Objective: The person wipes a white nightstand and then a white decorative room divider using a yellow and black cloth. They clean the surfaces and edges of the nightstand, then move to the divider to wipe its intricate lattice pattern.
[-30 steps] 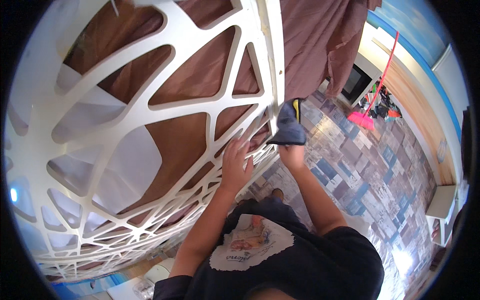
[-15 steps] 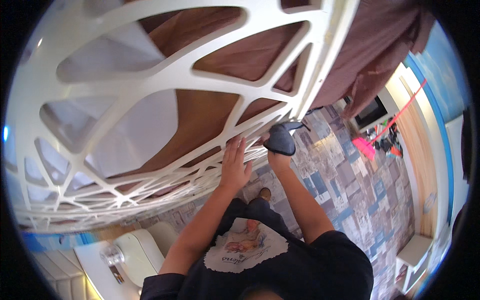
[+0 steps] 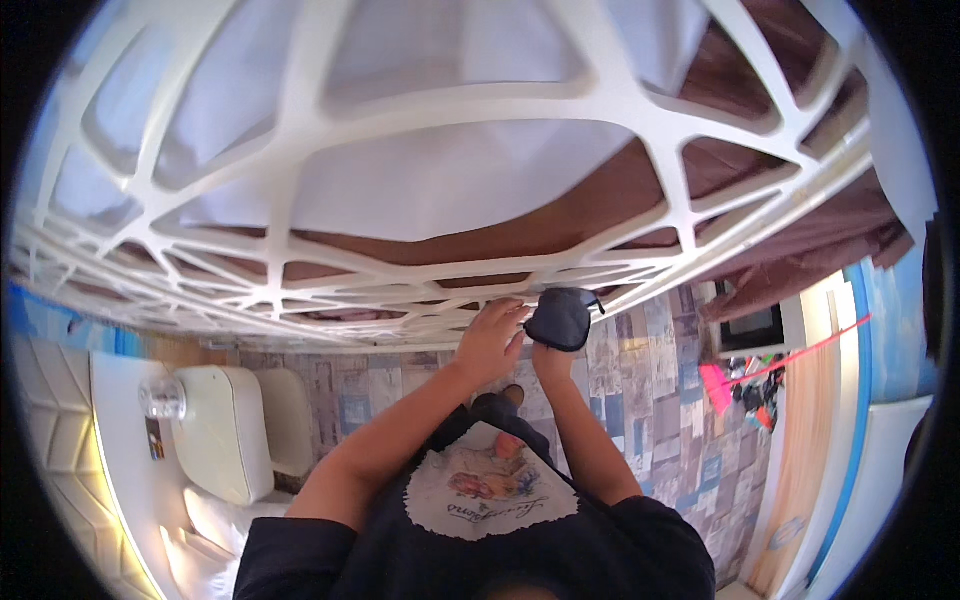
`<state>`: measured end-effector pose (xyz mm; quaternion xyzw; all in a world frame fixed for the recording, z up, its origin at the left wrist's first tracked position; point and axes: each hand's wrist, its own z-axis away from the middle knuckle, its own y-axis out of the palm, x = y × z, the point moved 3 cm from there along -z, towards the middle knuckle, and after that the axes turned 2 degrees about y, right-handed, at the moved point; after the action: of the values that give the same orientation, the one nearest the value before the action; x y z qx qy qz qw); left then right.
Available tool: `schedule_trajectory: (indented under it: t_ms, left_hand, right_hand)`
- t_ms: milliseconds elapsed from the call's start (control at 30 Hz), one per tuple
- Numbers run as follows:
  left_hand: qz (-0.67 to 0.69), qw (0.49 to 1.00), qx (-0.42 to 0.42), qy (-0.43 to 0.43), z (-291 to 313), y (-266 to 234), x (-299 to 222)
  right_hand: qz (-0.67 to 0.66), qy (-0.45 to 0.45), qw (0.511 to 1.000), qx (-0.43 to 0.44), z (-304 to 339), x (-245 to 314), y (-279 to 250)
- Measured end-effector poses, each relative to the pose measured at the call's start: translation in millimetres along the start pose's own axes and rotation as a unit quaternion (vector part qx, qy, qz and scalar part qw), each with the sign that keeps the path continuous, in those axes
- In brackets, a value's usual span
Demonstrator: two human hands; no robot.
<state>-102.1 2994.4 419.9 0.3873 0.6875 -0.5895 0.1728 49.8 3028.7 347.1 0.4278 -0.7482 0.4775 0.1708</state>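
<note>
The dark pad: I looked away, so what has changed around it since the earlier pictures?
The view has swung, bringing the white lattice across the top. The dark pad has turned its broad face to the camera, and the left hand is nearer to it. Nothing was let go: the right hand still holds the pad. The pink broom stays put.

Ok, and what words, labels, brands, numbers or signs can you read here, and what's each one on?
Dark T-shirt: script-like lettering on its pale printed panel, upside down in this view; I won't copy out the words.
Dark object at the right hand: no lettering can be made out.
Small items by the pink broom: too small to read any.
</note>
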Motion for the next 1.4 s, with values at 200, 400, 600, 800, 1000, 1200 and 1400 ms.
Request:
schedule_trajectory:
  t_ms: [200, 400, 600, 800, 1000, 1200, 1400]
  left_hand:
    - [0.106, 0.966, -0.121, -0.203, 51, -21, 67]
    - [0.227, 0.916, -0.126, -0.307, 82, -45, 93]
    - [0.229, 0.919, -0.224, -0.23, 109, -73, 96]
    - [0.437, 0.834, -0.226, -0.248, 126, -79, 83]
    - [0.419, 0.72, -0.4, -0.381, 160, -84, 98]
    - [0.209, 0.786, -0.518, -0.266, 111, -93, 56]
    - [-0.022, 0.905, -0.264, -0.333, 54, -72, 80]
  right_hand:
    - [-0.022, -0.1, 0.992, 0.072, -27, 83, 37]
    - [0.042, -0.096, 0.993, 0.061, -21, 97, 102]
    - [-0.065, 0.114, 0.983, 0.131, -12, 116, 100]
    - [-0.084, 0.112, 0.907, 0.397, -8, 174, 81]
    - [-0.115, -0.086, 0.857, 0.494, -27, 226, 83]
    - [-0.111, -0.242, 0.928, 0.262, -89, 234, 43]
    - [-0.059, -0.343, 0.909, 0.229, -117, 196, 45]
